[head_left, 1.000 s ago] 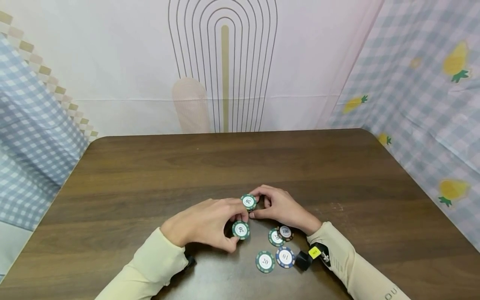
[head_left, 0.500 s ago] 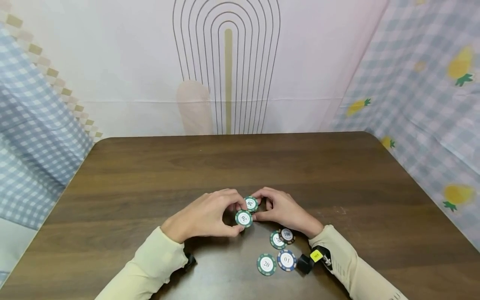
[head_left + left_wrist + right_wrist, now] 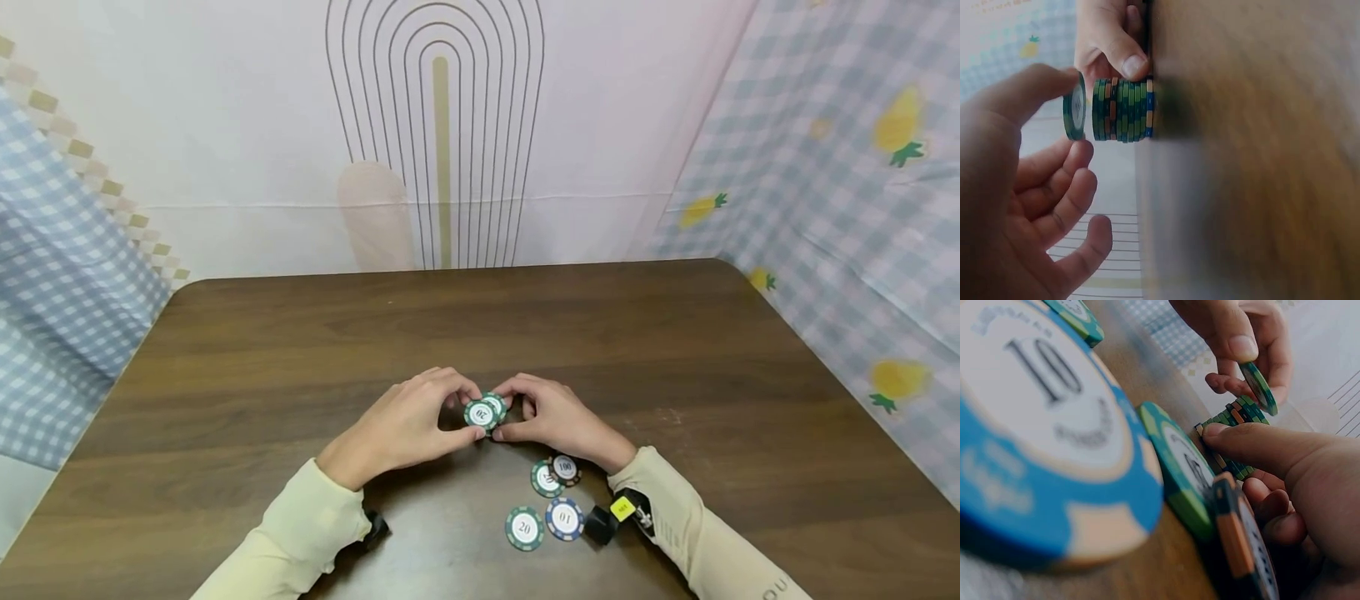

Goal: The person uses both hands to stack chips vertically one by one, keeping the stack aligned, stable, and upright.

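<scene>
Green poker chip (image 3: pixel 480 414), marked 20, is hanging just above the chip stack (image 3: pixel 1124 109), a narrow gap showing between them in the left wrist view; the left hand (image 3: pixel 405 421) is pinching it by the rim, thumb on one side and fingertip on the other, while its remaining fingers are curving loosely, carrying nothing; the right hand (image 3: pixel 558 417) is gripping the stack, its thumb pressing low on the side and its fingers curling behind. The chip is probably behaving as a light, rigid disc, hardly fragile, its smooth faces likely offering less purchase than the edge; a pinch across opposite points of the rim is therefore looking best, leaving the underside free to meet the stack flat. The stack is likely weighing more and staying stiff only chip by chip; its layers could be sliding over each other under a sideways push, so a low, gentle hold is making sense. Nearer the person, a loose green chip (image 3: pixel 524 528) and a blue chip (image 3: pixel 565 518) are lying flat on the table (image 3: pixel 450 333); a black chip (image 3: pixel 565 469) is overlapping another green chip (image 3: pixel 543 481).
</scene>
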Demonstrator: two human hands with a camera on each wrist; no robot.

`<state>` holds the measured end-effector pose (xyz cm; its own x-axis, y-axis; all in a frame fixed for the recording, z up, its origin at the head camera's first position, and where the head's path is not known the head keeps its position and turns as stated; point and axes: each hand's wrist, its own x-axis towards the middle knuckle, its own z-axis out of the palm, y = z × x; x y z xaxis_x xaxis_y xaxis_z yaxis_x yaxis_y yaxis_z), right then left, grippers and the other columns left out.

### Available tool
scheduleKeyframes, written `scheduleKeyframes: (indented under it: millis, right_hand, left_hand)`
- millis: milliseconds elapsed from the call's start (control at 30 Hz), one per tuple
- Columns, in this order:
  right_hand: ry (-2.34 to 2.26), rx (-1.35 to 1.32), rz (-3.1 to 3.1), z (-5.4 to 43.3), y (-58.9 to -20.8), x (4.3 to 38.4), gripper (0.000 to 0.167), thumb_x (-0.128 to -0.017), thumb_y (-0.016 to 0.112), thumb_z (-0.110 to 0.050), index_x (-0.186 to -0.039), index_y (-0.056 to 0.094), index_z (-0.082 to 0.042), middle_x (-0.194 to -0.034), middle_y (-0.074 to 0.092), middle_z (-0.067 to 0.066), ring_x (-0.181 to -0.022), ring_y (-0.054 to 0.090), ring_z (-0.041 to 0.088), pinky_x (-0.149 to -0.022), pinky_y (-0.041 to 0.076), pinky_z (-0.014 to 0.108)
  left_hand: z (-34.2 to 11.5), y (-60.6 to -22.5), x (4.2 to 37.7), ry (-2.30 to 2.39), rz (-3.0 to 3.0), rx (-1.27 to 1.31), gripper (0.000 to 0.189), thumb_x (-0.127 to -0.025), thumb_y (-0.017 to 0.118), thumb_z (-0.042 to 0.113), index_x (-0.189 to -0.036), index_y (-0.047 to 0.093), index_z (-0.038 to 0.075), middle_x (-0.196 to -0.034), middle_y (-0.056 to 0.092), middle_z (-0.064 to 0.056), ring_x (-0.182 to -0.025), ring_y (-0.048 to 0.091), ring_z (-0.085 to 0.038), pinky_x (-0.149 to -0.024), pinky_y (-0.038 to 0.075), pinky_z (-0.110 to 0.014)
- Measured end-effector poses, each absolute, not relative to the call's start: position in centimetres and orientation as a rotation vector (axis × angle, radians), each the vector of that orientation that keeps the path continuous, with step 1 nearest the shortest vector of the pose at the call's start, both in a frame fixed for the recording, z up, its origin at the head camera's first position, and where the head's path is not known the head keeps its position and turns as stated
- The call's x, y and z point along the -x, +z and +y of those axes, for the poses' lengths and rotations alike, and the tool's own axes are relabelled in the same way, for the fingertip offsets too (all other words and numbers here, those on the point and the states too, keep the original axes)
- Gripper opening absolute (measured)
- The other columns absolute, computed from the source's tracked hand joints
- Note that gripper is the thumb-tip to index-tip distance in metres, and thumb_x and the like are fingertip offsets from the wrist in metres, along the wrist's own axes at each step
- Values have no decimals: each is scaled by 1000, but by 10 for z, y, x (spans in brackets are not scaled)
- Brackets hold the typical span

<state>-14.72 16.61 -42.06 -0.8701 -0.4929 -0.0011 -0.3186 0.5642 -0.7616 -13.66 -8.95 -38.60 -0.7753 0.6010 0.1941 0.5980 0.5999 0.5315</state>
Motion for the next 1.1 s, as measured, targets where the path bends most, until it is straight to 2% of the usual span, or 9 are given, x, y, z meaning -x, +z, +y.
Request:
scheduleKeyframes:
  millis: [767,967,1100]
  right_hand:
    - [-1206,674,2565,162,-420,145,39,-87,88,-37,-121,73,-25,-94,61,-5,-67,50,13,-62,42,27]
    - [-1200,668,2573,165,-420,145,38,-87,88,-36,-120,73,-25,-96,61,-5,-67,50,13,-63,43,27]
    - [-1201,655,2570,166,-419,146,36,-88,87,-36,-119,73,-25,-98,61,-5,-68,50,14,-64,42,28]
  left_hand:
    - [-77,-388,133,811,2934,-901,33,-92,83,39,-115,73,18,-109,69,8,-97,61,-10,-78,54,-36]
    - [-74,-390,133,854,2891,-874,37,-93,82,41,-121,71,19,-113,68,7,-97,62,-11,-77,54,-34]
    - [-72,-392,133,900,2869,-841,44,-89,85,42,-125,70,19,-111,67,8,-95,62,-10,-76,53,-33]
